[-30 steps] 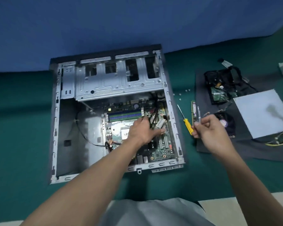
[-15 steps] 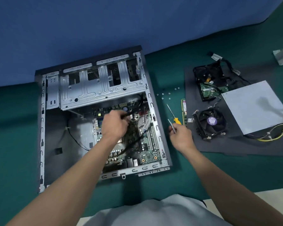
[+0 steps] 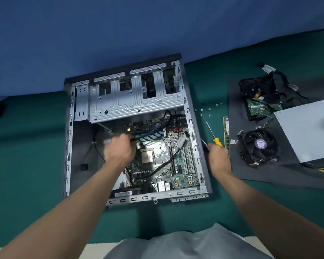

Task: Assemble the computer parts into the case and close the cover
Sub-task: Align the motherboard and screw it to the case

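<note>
The open computer case (image 3: 190, 120) lies flat on the green surface, with the motherboard (image 3: 176, 165) and its bare CPU (image 3: 147, 156) inside. My left hand (image 3: 119, 151) is inside the case over the board's upper left, blurred, its fingers curled round a black cable (image 3: 134, 139). At the case's right edge my right hand (image 3: 218, 158) grips a thin tool (image 3: 204, 145) whose shaft points up and left. A cooler fan (image 3: 259, 146), a grey power supply (image 3: 307, 128) and a hard drive (image 3: 260, 98) lie on a black mat (image 3: 269, 173) to the right.
A yellow-handled screwdriver (image 3: 217, 142) and a RAM stick (image 3: 226, 131) lie between the case and the mat. Several small screws (image 3: 206, 110) are scattered beyond them. A blue wall rises behind the case. Yellow wires trail from the power supply.
My left hand moved from the board's middle to its upper left, pulling the black cable along. My right hand came from over the mat to the case's right edge, still holding the thin tool.
</note>
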`<state>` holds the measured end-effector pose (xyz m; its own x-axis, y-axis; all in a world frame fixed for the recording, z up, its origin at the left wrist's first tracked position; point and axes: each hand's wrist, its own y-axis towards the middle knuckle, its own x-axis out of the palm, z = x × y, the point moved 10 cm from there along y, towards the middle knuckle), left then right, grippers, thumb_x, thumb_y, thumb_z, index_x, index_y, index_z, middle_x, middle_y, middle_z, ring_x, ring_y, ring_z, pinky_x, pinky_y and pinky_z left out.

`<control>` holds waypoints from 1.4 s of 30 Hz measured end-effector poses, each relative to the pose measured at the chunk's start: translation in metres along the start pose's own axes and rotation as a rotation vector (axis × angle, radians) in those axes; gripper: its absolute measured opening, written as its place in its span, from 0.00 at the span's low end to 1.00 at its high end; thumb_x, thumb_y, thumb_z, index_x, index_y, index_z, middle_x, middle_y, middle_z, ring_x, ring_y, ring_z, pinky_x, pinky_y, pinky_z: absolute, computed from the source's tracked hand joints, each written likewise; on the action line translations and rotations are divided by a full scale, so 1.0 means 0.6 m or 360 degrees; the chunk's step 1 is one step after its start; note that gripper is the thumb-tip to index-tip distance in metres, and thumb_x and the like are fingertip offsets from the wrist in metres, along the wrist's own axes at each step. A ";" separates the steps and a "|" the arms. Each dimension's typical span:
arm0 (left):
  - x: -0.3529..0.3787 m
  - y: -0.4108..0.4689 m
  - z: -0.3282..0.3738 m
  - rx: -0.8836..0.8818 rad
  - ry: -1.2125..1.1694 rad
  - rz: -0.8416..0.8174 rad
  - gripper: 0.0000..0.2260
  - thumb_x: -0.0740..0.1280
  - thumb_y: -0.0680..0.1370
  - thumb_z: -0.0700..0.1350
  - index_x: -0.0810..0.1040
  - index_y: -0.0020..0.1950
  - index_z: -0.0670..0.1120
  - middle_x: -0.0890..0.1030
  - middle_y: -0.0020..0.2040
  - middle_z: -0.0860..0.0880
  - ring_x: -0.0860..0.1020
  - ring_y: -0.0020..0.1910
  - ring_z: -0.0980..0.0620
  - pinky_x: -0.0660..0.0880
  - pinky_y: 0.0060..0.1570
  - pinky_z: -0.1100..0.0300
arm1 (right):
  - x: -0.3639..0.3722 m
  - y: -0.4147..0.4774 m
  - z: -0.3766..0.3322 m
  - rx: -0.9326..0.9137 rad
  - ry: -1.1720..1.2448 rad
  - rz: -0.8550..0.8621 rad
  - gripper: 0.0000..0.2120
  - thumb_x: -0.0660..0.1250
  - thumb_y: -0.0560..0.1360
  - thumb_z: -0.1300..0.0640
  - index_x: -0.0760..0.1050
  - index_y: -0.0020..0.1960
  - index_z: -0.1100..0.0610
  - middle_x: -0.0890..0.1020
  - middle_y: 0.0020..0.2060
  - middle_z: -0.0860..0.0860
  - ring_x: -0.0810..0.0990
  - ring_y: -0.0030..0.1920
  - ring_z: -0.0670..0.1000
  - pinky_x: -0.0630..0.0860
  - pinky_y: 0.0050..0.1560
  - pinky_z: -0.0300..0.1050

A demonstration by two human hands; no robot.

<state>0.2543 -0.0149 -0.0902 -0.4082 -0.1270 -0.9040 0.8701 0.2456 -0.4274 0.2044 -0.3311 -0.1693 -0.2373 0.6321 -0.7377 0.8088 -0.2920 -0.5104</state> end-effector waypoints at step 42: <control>-0.051 -0.105 -0.062 -0.0219 -0.2248 0.0368 0.08 0.73 0.73 0.37 0.83 0.39 0.49 0.84 0.34 0.51 0.83 0.35 0.54 0.78 0.38 0.66 | 0.023 -0.126 -0.312 -0.0701 -0.0185 -0.0010 0.14 0.61 0.80 0.53 0.73 0.65 0.49 0.74 0.56 0.48 0.77 0.39 0.44 0.67 0.33 0.34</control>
<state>0.2020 0.0092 -0.0363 0.4175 -0.8816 -0.2202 0.8114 0.4708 -0.3464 0.2408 -0.1660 -0.0578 -0.2816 0.5409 -0.7925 0.9529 0.0606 -0.2972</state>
